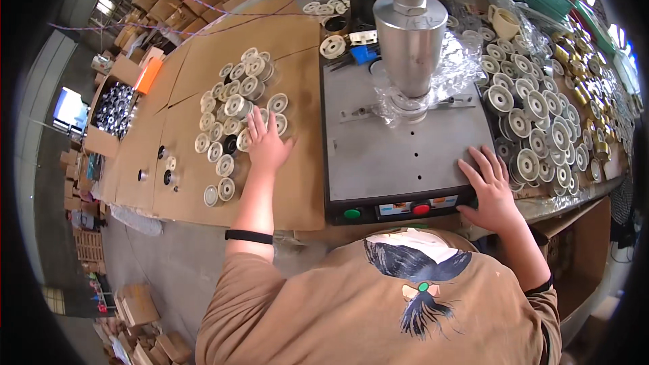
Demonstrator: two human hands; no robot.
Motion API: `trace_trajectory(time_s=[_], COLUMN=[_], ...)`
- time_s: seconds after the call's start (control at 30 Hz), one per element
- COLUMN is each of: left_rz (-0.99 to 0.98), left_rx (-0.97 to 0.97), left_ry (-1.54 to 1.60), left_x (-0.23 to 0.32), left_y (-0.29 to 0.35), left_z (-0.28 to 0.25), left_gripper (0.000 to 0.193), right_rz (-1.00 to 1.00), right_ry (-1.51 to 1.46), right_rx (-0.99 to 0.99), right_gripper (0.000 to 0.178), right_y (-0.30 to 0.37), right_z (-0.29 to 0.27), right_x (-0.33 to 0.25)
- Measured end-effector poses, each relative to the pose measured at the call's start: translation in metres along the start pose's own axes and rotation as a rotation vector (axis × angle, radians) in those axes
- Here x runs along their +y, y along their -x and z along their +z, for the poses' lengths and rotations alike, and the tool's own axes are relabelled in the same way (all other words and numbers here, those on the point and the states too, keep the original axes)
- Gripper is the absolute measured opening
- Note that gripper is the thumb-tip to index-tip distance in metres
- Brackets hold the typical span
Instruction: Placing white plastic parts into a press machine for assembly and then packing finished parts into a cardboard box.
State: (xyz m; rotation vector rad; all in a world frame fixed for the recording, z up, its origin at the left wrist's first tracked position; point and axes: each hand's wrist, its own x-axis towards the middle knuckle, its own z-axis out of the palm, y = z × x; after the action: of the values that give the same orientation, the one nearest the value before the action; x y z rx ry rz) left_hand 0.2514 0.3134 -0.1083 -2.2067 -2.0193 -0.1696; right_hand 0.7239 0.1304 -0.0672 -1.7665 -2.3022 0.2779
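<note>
My left hand (268,144) lies over the near right edge of a loose group of white round wheel-like parts (233,105), its fingers spread and their tips touching or just above some of them. Whether it presses on any one part I cannot tell. My right hand (492,188) rests with fingers apart on the right front edge of a grey press base (372,155). Over that base stands a thick metal press ram (411,47), its lower end wrapped in clear plastic film (443,78). A pale round piece shows just beneath the ram; the film partly hides it.
A green button (352,214) and a red button (421,209) sit on the press front. More white wheels (534,115) and brass-coloured parts (588,74) crowd the right side. Small black pieces (167,177) lie on the cardboard sheet (291,182) at left. Boxes stand beyond.
</note>
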Motion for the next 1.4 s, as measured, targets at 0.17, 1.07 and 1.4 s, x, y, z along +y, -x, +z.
trace_trajectory(time_s=[0.17, 1.07, 1.4], left_rz=[-0.035, 0.635, 0.495], left_rx=[-0.007, -0.064, -0.540], left_ry=[0.002, 0.527, 0.262], left_x=[0.006, 0.217, 0.102], left_y=[0.026, -0.036, 0.088], left_z=[0.020, -0.077, -0.085], left_gripper=[0.073, 0.079, 0.102], right_rz=[0.006, 1.171, -0.155], right_ry=[-0.276, -0.115, 0.117], right_rx=[0.286, 1.078, -0.061], right_gripper=[0.047, 0.056, 0.080], right_y=[-0.029, 0.071, 0.022], right_z=[0.003, -0.013, -0.031], right_x=[0.010, 0.199, 0.014])
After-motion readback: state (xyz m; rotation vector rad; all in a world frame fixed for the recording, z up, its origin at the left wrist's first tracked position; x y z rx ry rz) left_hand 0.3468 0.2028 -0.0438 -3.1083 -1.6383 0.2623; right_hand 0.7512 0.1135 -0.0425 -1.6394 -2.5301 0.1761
